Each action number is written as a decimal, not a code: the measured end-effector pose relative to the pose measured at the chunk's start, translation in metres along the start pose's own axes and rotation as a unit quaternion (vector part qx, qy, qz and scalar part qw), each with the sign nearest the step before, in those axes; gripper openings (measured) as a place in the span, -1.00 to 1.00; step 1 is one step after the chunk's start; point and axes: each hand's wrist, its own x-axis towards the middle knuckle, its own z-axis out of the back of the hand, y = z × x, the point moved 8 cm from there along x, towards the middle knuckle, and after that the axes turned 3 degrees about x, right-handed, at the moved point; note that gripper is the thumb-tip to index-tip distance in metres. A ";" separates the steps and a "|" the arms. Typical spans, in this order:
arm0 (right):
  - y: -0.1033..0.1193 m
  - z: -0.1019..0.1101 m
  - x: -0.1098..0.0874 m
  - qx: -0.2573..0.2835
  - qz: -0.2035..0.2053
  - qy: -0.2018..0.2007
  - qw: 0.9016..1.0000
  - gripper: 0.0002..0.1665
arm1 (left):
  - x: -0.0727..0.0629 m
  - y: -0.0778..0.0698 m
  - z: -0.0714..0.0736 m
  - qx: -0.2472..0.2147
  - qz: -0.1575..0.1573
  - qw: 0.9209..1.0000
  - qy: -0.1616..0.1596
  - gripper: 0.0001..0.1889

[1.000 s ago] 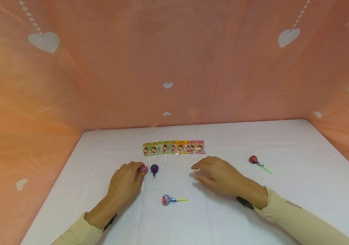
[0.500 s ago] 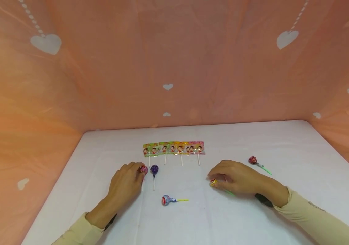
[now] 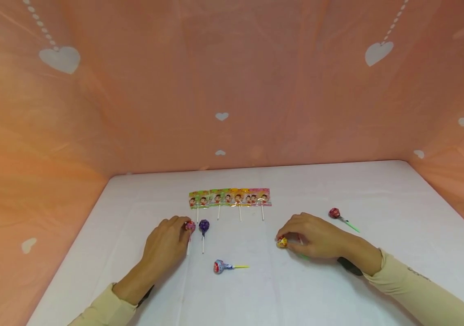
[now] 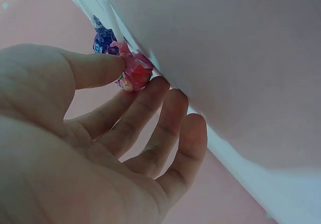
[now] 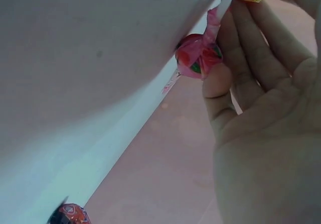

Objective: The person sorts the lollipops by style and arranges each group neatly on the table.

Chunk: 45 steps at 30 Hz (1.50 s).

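My left hand (image 3: 165,244) pinches the head of a pink-wrapped lollipop (image 4: 136,73) between thumb and fingers, its white stick pointing towards me. Just right of it lies a purple lollipop (image 3: 203,226), parallel to the pink one. On the right, my right hand (image 3: 313,235) holds a yellow-wrapped lollipop (image 3: 282,242) by the head, thumb and forefinger around it, low over the table. Part of its green stick shows below the palm. In the right wrist view, another pink lollipop (image 5: 198,58) lies beside the little finger, mostly hidden by the hand in the head view.
Several flat lollipops in printed packets (image 3: 237,198) form a row behind the hands, sticks towards me. A blue-and-red lollipop (image 3: 218,266) with a yellow stick lies sideways in front. A red lollipop (image 3: 335,213) with a green stick lies beyond the right hand on the white table (image 3: 378,280).
My right hand has moved right and towards me, away from the packet row, and the yellow lollipop now shows in its fingers. My left hand stays on the pink lollipop.
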 end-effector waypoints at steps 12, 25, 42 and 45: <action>0.001 -0.005 -0.002 0.003 0.002 -0.011 1.000 -0.74 | -0.003 0.001 -0.004 -0.001 0.000 1.000 0.003 -0.75; -0.006 -0.004 -0.003 0.030 -0.038 -0.006 0.999 -0.74 | -0.003 0.001 -0.004 -0.002 0.001 1.000 0.004 -0.75; -0.005 0.001 -0.001 0.047 -0.050 -0.009 0.998 -0.77 | 0.000 0.002 -0.003 -0.003 0.005 1.000 0.007 -0.75; -0.005 0.003 -0.001 0.045 -0.049 -0.014 0.998 -0.75 | 0.001 0.002 -0.002 -0.001 0.000 1.000 0.002 -0.74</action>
